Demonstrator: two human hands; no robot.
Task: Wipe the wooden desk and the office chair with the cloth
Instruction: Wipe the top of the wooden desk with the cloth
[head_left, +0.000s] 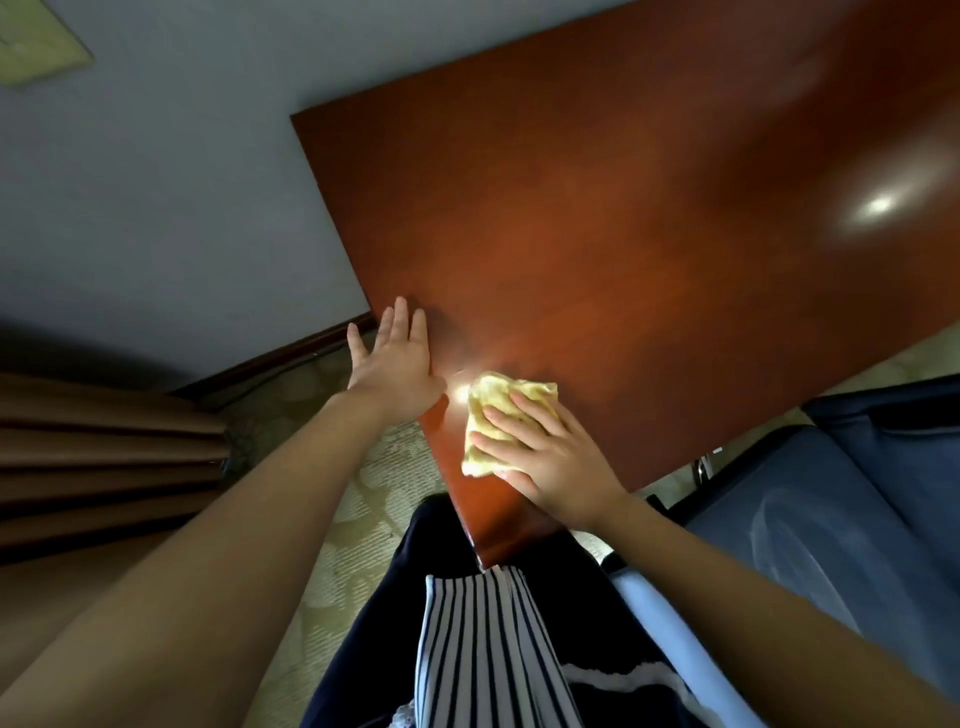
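Right hand (550, 460) presses yellow cloth (491, 397) onto wooden desk (571, 234), fingers spread; left hand (397, 364) rests flat, fingers straight.

Glossy red-brown wooden table (597, 249), with glare spots beside the cloth and toward the far right. A folded yellow cloth (496, 402) lies flat near the near-left corner, just beside the left edge. Right hand (545, 457) rests on the cloth, fingers (530, 406) spread flat. Left hand (397, 364) lies flat over the left edge, fingers straight, near the cloth but apart from it.
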